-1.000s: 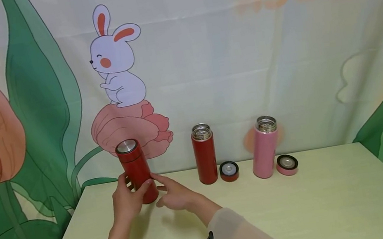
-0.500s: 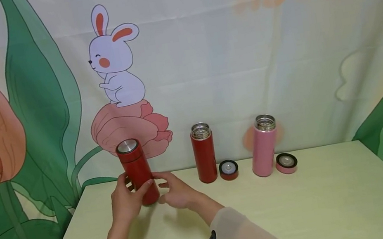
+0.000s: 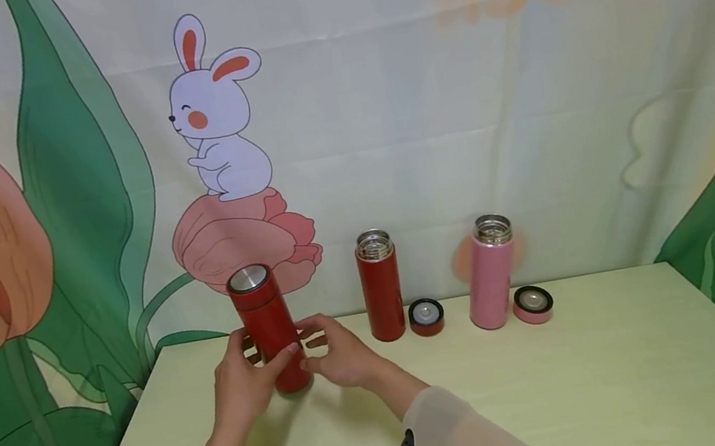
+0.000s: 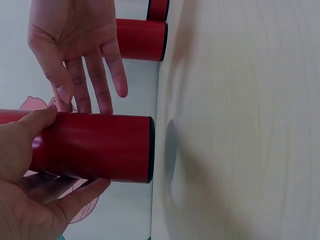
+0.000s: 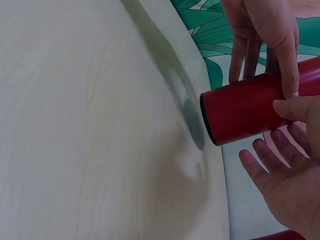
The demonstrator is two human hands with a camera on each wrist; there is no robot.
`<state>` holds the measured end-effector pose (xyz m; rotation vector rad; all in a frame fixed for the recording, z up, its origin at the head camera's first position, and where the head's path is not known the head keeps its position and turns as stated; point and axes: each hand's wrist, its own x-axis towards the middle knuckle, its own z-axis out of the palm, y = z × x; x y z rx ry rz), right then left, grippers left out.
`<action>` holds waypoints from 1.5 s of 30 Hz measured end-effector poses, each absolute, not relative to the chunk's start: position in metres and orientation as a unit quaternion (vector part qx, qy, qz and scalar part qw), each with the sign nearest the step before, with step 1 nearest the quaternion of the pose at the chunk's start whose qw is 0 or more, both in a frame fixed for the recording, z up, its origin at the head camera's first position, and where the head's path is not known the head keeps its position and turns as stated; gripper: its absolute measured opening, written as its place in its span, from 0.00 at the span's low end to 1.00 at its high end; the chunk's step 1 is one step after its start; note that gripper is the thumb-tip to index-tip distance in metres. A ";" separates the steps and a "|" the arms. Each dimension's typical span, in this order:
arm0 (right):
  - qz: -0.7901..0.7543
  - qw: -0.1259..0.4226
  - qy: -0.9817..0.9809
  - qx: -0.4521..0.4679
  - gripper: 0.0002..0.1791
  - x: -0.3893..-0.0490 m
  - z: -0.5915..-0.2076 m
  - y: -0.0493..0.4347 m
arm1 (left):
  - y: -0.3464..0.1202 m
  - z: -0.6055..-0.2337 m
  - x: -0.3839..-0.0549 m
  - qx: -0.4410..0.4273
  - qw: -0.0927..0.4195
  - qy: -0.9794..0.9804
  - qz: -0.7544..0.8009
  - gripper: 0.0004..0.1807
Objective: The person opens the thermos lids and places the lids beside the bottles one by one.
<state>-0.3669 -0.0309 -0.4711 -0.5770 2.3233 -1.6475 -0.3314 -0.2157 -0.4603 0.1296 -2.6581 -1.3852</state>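
Note:
My left hand (image 3: 240, 382) grips a red thermos bottle (image 3: 265, 317) round its lower half. Its lid with a silver top is on, and the bottle leans slightly left. In the left wrist view a gap shows between the base of the red thermos bottle (image 4: 105, 145) and the table. On the bottle's other side is my right hand (image 3: 348, 355), its fingers spread and loosely bent. The right thumb (image 5: 292, 107) lies against the bottle in the right wrist view, while the other right fingers (image 5: 255, 170) stand apart below it.
Toward the back of the pale table (image 3: 567, 392) stands an uncapped red bottle (image 3: 383, 297), its lid (image 3: 427, 321) upturned beside it. Farther right is an uncapped pink bottle (image 3: 492, 283) with its upturned pink lid (image 3: 534, 306). A printed cloth (image 3: 383, 117) hangs behind.
The held thermos bottle has moved a little right and nearer to me, with the left hand. My right hand has shifted right along with it.

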 end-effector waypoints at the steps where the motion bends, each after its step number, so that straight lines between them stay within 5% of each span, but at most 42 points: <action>1: -0.563 0.117 0.794 -0.196 0.30 -0.367 -0.472 -0.030 | -0.215 -0.460 -0.330 0.042 0.071 -0.884 -0.460 0.49; 45: -0.614 0.070 0.758 -0.209 0.32 -0.327 -0.483 0.047 | -0.147 -0.458 -0.294 -0.049 0.088 -0.866 -0.490 0.42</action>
